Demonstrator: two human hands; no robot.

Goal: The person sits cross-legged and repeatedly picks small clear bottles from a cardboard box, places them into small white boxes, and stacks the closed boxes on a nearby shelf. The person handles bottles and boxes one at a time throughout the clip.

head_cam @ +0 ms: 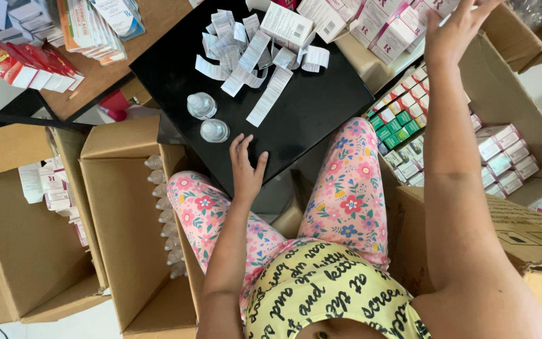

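Risk first: black board (pixel 321 107) serving as the surface sits on the person's knees, not on anything fixed, so a leg shift looks likely to tip it. Left hand (pixel 247 168) lies flat on its near edge, fingers spread, holding nothing; it's just beside two clear bottles (pixel 207 117) standing upright near the board's left edge. A nudge from that hand or a tilt of the board could roll them off into the gap toward the open carton (pixel 127 220) with a row of similar bottles along its right wall. Right hand (pixel 456 28) is raised well apart, up at the stack of white-and-pink boxes (pixel 384 28) at the far right, fingers splayed and open, nothing gripped that I can see; whether the fingertips touch a box I can't tell. That stack overhangs the board's far corner, so a careless pull could drag neighbours down onto the leaflets (pixel 246 53) or into the carton of small green and pink boxes (pixel 421 119) below. Leaflets are a loose folded pile at the board's far side, light enough that a falling box or arm sweep would probably scatter them. One box (pixel 285 25) already rests on the pile's edge, so its footing looks poor.
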